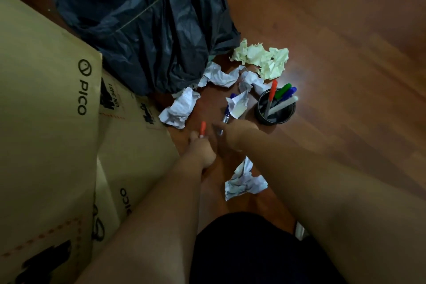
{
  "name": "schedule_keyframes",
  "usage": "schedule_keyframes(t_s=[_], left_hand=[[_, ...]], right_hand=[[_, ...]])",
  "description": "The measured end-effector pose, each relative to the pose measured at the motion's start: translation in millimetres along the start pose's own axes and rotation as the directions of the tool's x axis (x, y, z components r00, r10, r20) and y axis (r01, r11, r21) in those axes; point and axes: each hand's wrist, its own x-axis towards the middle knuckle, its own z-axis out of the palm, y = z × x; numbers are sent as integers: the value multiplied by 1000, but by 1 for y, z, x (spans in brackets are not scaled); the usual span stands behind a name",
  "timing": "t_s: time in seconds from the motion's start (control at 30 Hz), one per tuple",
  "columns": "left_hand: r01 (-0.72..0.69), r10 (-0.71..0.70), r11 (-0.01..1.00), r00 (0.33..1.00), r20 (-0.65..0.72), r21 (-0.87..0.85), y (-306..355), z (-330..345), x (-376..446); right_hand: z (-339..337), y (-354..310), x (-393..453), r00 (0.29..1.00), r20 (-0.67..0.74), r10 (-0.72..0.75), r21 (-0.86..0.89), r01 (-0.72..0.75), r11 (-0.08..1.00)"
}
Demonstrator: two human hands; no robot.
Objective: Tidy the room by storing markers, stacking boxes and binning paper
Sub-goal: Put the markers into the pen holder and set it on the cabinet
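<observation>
White crumpled paper (244,181) lies nearest on the wooden floor (345,53), just beside the right forearm and untouched. Beyond it the two hands work side by side. The left hand (200,150) has its grip curled round an orange-capped marker (202,128), cap pointing away. The right hand (232,132) reaches over the near end of a blue marker (227,114) that lies on the floor; its fingers seem to pinch the barrel, though blur makes that hard to be sure of.

To the left, cardboard boxes (46,104) printed PICO overlap loosely rather than sitting in a square stack. Further out, more white paper balls (181,108) are scattered around the blue marker, one of them lying across it. To the right stands a black pen cup (274,110), already holding four markers: orange, green, blue and white. Past these lies a crumpled yellow sheet (265,59), and furthest, a dark bin bag (147,18), its mouth out of view.

My reading: marker storage is well advanced, with two markers left to drop into the cup. Binning paper appears not yet begun for anything visible on the floor, and the boxes probably need stacking.
</observation>
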Motion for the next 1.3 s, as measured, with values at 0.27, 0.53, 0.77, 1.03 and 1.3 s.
schedule_keyframes(t_s=[0.27, 0.53, 0.77, 1.03, 1.3], left_hand=[[-224, 57, 945, 829, -556, -238, 7, -23, -1], [-547, -188, 649, 558, -808, -528, 46, -69, -16], [-692, 79, 385, 684, -725, -611, 96, -79, -21], [-600, 320, 696, 752, -577, -395, 121, -63, -7], [-110, 143, 600, 989, -29, -793, 124, -61, -11]], right_hand=[[18, 12, -31, 980, -120, 162, 292, -121, 949], [16, 25, -103, 851, -373, 370, 769, 60, 637], [-8, 55, -114, 671, -384, 635, 909, 151, 389], [-13, 87, -103, 597, -432, 676, 886, 141, 442], [-13, 105, -84, 895, -12, 445, 994, -39, 103]])
